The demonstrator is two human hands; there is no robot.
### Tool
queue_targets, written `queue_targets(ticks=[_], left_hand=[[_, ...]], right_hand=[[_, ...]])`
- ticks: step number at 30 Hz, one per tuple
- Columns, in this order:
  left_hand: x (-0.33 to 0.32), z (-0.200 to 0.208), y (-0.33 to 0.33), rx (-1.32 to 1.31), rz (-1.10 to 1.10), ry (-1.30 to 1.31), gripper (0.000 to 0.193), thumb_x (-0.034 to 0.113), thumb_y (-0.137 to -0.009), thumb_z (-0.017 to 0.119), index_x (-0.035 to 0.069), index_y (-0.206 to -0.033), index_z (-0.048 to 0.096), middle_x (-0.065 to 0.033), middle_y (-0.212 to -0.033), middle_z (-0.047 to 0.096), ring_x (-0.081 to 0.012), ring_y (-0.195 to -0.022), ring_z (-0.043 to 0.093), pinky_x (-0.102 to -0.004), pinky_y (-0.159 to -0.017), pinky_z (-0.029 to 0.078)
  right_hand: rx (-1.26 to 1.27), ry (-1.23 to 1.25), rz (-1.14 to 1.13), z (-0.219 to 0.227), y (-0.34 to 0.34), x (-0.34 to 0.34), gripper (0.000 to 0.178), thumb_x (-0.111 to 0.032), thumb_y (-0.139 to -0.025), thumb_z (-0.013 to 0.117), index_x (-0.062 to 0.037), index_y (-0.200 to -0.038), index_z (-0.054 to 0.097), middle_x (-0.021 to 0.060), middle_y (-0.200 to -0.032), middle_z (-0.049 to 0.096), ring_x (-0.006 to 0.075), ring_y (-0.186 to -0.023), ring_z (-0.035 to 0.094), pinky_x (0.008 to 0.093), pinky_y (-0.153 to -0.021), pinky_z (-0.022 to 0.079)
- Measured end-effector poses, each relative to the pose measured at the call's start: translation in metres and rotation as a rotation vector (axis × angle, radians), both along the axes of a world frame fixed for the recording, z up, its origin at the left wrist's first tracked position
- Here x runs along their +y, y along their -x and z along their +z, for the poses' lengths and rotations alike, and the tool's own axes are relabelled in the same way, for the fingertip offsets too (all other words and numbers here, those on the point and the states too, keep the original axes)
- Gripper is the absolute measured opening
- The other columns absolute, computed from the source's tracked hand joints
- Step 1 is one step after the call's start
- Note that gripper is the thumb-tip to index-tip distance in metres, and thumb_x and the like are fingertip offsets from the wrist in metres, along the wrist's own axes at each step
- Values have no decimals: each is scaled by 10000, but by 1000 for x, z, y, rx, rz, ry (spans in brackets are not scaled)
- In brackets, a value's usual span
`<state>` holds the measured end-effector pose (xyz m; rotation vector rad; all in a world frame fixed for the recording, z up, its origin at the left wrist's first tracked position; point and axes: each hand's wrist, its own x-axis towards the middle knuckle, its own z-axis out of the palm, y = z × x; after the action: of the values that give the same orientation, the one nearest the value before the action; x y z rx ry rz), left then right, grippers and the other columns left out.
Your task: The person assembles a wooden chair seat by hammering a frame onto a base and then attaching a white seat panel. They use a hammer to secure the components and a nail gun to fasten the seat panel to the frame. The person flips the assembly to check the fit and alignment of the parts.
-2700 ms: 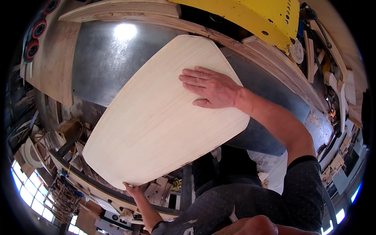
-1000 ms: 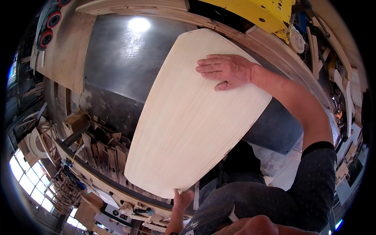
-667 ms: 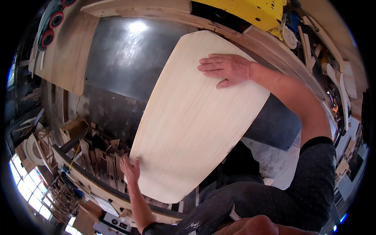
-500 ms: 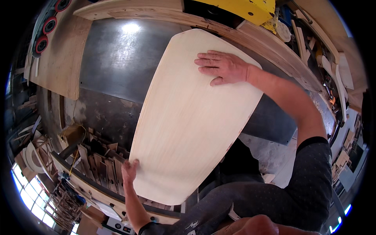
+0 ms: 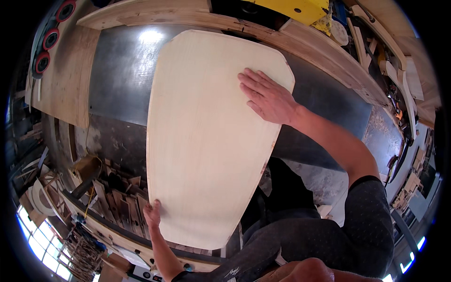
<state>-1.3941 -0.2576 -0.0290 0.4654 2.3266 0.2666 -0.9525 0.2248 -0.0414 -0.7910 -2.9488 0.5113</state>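
Note:
A large pale wooden panel [image 5: 206,141] with clipped corners lies across the grey metal machine table [image 5: 120,77], its near end reaching toward my body. My right hand [image 5: 268,97] rests flat on the panel's far right part, fingers stretched out and slightly apart. At the near left edge, my left hand [image 5: 152,214] grips the panel, thumb on top and the other fingers out of sight below the edge.
A long wooden fence [image 5: 197,21] runs behind the panel, with a yellow machine part [image 5: 291,10] beyond it. Several wood offcuts [image 5: 124,207] stand at the lower left. Red-rimmed rollers [image 5: 50,39] sit over a plywood sheet [image 5: 66,70] at the far left.
The panel's far end has swung left, so the panel lies straighter in view. My right hand has gone along with it, slightly nearer to me. My left hand still grips the edge.

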Motion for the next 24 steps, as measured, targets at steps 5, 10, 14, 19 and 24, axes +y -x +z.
queue_targets(ticks=[5, 10, 14, 19, 24], left_hand=[[20, 0, -5, -81, 60, -193, 467, 382, -927, 753, -54, -1090, 708, -81, -948, 728, -154, -855, 618, -338, -769, 502], [10, -5, 13, -133, 112, -189, 455, 358, -945, 741, -50, -1142, 700, -68, -1005, 727, -132, -882, 608, -308, -777, 494], [12, -5, 32, -142, 99, -175, 457, 375, -950, 738, -45, -1127, 701, -49, -992, 715, -121, -872, 598, -302, -771, 489], [26, -2, 56, -145, 76, -136, 514, 423, -927, 762, -34, -1156, 705, -29, -989, 709, -110, -879, 586, -296, -772, 479], [32, -5, 59, -153, 116, -222, 497, 404, -925, 770, -39, -1144, 709, -34, -993, 715, -112, -873, 596, -294, -779, 481]], right_hand=[[49, 20, 43, -10, 12, 18, 482, -249, -1050, 524, 13, -1455, 527, 103, -1648, 366, 237, -1569, 240, 395, -1303, 209], [70, 31, 47, -14, 20, 23, 490, -276, -1056, 514, -9, -1467, 524, 85, -1652, 365, 222, -1571, 235, 385, -1306, 200], [83, 28, 48, -12, 29, 27, 502, -289, -1056, 513, -14, -1476, 511, 81, -1657, 357, 222, -1572, 232, 385, -1305, 199], [101, 16, 43, -13, 38, 29, 498, -299, -1061, 506, -16, -1470, 513, 87, -1655, 357, 226, -1573, 231, 390, -1304, 197], [138, 40, 41, -15, 45, 32, 483, -303, -1065, 502, -11, -1448, 537, 94, -1639, 383, 229, -1567, 247, 392, -1302, 202]])
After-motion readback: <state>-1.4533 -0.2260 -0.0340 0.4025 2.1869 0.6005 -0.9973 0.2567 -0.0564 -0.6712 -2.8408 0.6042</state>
